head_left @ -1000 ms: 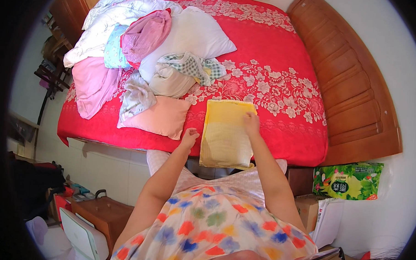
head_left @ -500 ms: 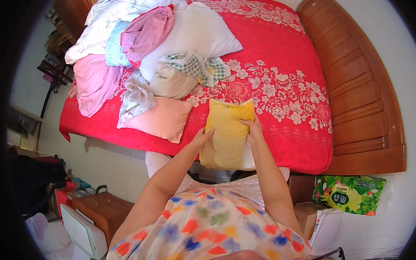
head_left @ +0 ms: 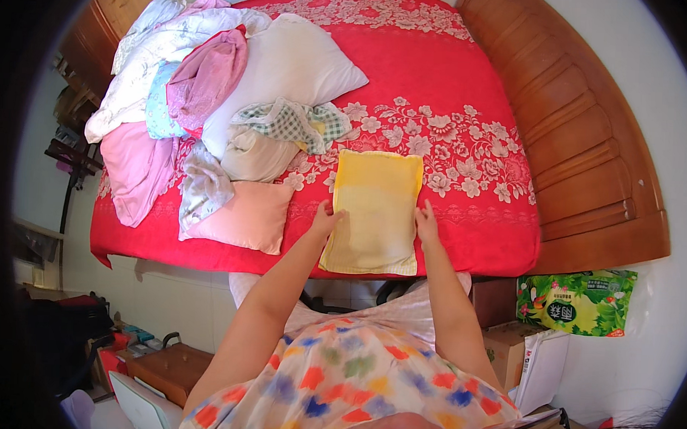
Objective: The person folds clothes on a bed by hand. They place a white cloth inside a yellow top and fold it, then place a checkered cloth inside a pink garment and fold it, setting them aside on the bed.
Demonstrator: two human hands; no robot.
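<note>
Head view: the yellow pillow point(head_left: 375, 210) points lengthwise away from us, our left hand point(head_left: 326, 218) and right hand point(head_left: 427, 223) loosely open at its long edges.

Yellow against flowered red

The flat pillow point(head_left: 375, 215) is pale yellow, with a stronger yellow along its edges and top. The bedspread point(head_left: 486, 246) is bright red with cream flowers. The small cushion point(head_left: 245, 220) is plain peach, the crumpled cloth point(head_left: 275, 115) checked green and white. The headboard point(head_left: 588, 147) is orange-brown, the person's top point(head_left: 346, 366) whitish, blotched red, blue, orange and green.
</note>
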